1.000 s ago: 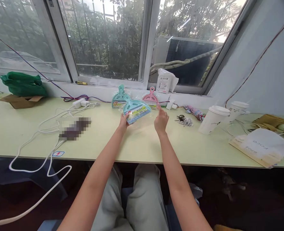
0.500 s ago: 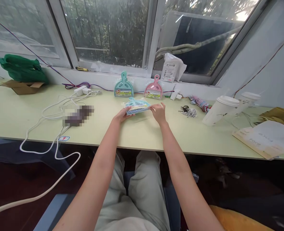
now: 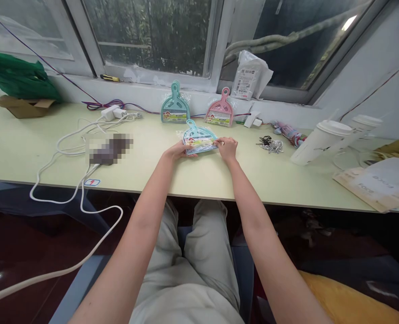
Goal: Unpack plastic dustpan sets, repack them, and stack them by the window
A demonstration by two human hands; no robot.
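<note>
A light blue mini dustpan and brush set (image 3: 199, 138), in clear plastic with a printed label, is held tilted just above the table. My left hand (image 3: 179, 150) grips its left lower side, thumb on top and fingers beneath. At its right edge, my right hand (image 3: 227, 148) is closed in a pinch on the plastic wrapper. Behind it, a teal dustpan set (image 3: 175, 108) and a pink dustpan set (image 3: 220, 111) lean upright against the wall below the window, both wrapped.
Right of my hands lie small metal keys or clips (image 3: 270, 145), a folded umbrella (image 3: 290, 133) and lidded white cups (image 3: 321, 141). White cables (image 3: 62, 150) run across the left side, near a cardboard box (image 3: 24, 107). The table's front edge (image 3: 199, 197) is close to my knees.
The light blue set has tipped so more of its face and label shows. My right fingers have shifted along its right edge. The camera view has tilted downward slightly.
</note>
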